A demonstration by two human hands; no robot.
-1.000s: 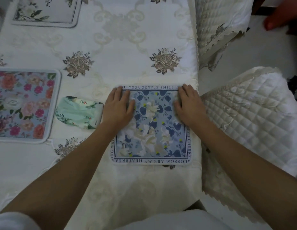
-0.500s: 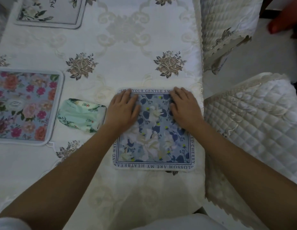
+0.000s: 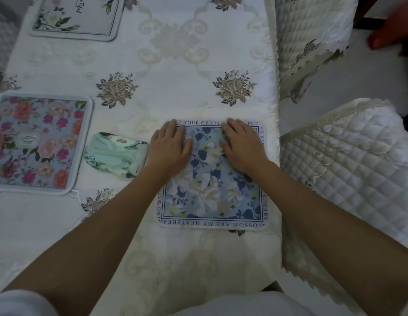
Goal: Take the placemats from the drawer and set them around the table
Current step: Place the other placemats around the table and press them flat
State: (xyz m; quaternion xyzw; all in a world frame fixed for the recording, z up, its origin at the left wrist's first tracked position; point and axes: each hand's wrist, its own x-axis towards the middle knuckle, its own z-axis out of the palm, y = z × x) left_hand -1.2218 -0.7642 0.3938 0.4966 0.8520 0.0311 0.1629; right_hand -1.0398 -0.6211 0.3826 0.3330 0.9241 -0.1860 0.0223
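A blue floral placemat [image 3: 212, 192] with a lettered border lies flat near the table's right edge. My left hand [image 3: 168, 149] rests palm down on its upper left part, fingers together. My right hand [image 3: 241, 147] presses flat on its upper right part. Neither hand grips anything. A pink and red floral placemat [image 3: 36, 142] lies at the left. A white placemat [image 3: 77, 17] with green leaves lies at the far left corner. The drawer is out of view.
The table wears a cream embroidered cloth [image 3: 175, 65]. A pale green packet [image 3: 114, 155] lies between the pink mat and my left hand. Two quilted white chairs [image 3: 349, 160] stand along the right side. A red object [image 3: 392, 30] shows at the top right.
Both hands have slid inward along the blue placemat's top, closer to each other. The view has shifted slightly, so the mat sits lower in the frame.
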